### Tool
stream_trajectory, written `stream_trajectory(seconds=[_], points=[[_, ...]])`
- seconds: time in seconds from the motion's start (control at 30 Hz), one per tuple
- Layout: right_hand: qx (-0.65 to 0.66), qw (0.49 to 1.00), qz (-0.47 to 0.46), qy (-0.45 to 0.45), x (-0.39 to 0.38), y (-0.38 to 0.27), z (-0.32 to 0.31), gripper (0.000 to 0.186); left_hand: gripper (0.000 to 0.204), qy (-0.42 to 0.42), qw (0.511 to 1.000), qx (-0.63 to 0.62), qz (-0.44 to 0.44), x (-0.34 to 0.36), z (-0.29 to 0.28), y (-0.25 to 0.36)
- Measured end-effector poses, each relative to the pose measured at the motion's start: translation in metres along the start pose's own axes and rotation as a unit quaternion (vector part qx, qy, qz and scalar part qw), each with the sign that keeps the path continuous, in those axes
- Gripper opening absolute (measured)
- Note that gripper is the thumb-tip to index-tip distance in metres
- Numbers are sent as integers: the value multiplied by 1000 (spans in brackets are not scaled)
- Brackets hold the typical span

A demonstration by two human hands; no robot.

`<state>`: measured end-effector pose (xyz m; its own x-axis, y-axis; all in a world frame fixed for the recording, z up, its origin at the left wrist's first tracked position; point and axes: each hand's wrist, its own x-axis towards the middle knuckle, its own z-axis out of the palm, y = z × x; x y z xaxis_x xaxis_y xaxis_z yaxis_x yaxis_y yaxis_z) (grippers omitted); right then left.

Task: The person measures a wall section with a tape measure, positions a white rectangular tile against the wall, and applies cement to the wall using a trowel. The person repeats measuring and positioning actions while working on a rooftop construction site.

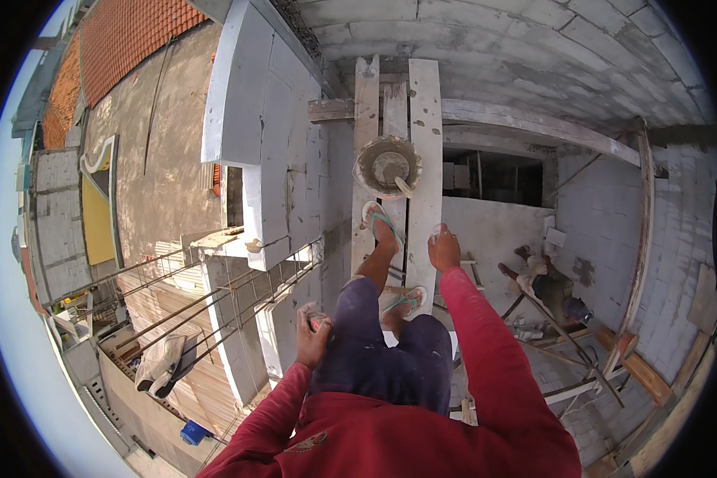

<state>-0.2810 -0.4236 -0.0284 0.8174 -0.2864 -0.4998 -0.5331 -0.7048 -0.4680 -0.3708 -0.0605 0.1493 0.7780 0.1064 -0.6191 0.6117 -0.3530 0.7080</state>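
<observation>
I stand in sandals on wooden scaffold planks (426, 143). On the planks ahead of my feet is a round bucket (362, 177) crusted with grey mortar. A pale handle (405, 188) leans over its near rim; the tool's other end cannot be made out. My right hand (444, 248) is held out beside the right plank, its fingers curled closed, and what is in them is too small to tell. Close to my left thigh, my left hand (314, 338) is closed round a small greyish thing with a red patch (316, 324), its kind unclear.
A block wall (486, 48) rises ahead, a pale block wall (295, 183) at left. Steel rods (183, 315) jut out left. Far below right, a person (546, 283) is among poles and boards. A wooden beam (534, 127) crosses ahead. The planks' edges drop off sharply.
</observation>
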Motion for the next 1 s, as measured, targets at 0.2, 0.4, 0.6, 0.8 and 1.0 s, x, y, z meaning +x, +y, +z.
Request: stream_trajectory(seconds=[0.2, 0.4, 0.6, 0.8, 1.0], points=[[-148, 987, -60, -35, 172, -20, 108, 44, 36, -29, 992, 121, 31, 128, 66, -12], [-295, 951, -53, -74, 275, -3, 185, 48, 22, -116, 988, 91, -40, 245, 102, -23], [-372, 910, -82, -165, 310, -28, 159, 45, 38, -45, 985, 155, -60, 390, 137, -58], [-351, 882, -103, -297, 322, -50, 68, 33, 59, -46, 974, 149, -167, 522, 161, -83], [-369, 857, -72, -352, 336, -67, 75, 32, 45, -105, 982, 80, -137, 569, 190, -126]])
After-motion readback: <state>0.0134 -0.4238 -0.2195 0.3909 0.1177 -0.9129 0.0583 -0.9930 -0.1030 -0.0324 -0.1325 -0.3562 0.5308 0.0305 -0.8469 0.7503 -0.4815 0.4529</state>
